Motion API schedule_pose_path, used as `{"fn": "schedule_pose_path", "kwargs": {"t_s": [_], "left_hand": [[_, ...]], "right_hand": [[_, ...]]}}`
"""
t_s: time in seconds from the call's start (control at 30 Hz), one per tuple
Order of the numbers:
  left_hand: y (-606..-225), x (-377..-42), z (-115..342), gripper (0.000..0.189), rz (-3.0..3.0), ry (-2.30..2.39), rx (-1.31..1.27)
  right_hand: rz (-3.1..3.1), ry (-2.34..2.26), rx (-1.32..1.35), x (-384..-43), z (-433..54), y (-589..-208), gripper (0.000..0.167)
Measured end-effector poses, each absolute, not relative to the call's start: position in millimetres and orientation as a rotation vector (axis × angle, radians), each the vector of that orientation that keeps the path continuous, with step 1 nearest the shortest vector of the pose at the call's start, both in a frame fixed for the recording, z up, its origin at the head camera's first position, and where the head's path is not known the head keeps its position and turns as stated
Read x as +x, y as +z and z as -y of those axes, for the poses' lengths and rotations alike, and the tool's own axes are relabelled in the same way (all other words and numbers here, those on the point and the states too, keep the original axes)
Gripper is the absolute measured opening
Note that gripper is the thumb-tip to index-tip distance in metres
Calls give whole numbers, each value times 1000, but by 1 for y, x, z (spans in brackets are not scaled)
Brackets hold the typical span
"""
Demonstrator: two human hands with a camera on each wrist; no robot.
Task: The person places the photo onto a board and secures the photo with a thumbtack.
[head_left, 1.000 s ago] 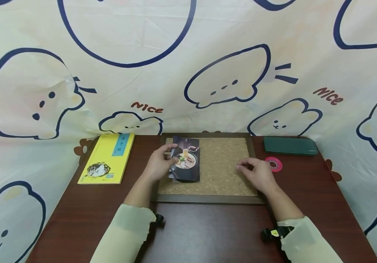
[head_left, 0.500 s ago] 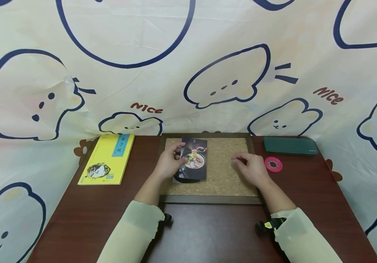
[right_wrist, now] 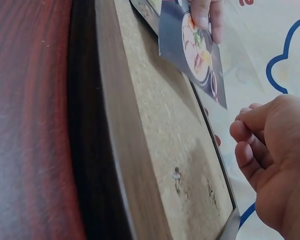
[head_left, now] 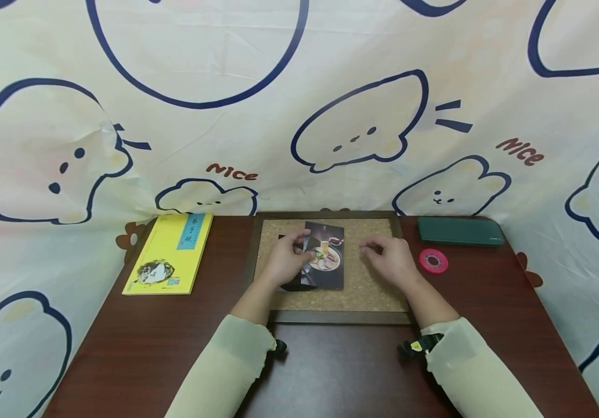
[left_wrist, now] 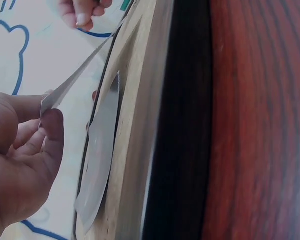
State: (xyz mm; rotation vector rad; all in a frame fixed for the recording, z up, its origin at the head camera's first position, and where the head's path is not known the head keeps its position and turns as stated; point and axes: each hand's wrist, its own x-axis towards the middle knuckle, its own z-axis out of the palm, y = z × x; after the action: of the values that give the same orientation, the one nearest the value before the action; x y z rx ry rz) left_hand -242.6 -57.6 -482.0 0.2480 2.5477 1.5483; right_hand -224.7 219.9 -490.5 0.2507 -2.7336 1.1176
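My left hand (head_left: 286,258) pinches the left edge of a photo card (head_left: 333,270) with a noodle-bowl picture, between thumb and fingers. In the left wrist view the card (left_wrist: 77,75) stands tilted above the framed cork board (head_left: 372,299). Under it and to its left lies a second dark card (head_left: 294,285) on the cork, curved in the left wrist view and partly covered by the hand. My right hand (head_left: 390,258) hovers over the board's right side, fingers loosely curled; nothing shows between them. The photo's far corner points toward its fingertips in the right wrist view.
A yellow book (head_left: 169,255) lies on the table (head_left: 101,348) at the left. Right of the board are a pink ring-shaped roll (head_left: 433,261) and a dark green case (head_left: 460,231). A printed cloth (head_left: 352,46) hangs behind the table.
My left hand has carried the photo card to the right across the board, uncovering more of the second card. My right hand has moved left, toward the photo.
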Motion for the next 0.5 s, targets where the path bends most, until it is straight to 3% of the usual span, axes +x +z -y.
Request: {"fn": "schedule_pose_path", "kwargs": {"t_s": [0.5], "left_hand": [[-489,-243,29,58,-2599,1409,232]], "right_hand": [[2791,1060,302,-244,-206,-491,14]]}}
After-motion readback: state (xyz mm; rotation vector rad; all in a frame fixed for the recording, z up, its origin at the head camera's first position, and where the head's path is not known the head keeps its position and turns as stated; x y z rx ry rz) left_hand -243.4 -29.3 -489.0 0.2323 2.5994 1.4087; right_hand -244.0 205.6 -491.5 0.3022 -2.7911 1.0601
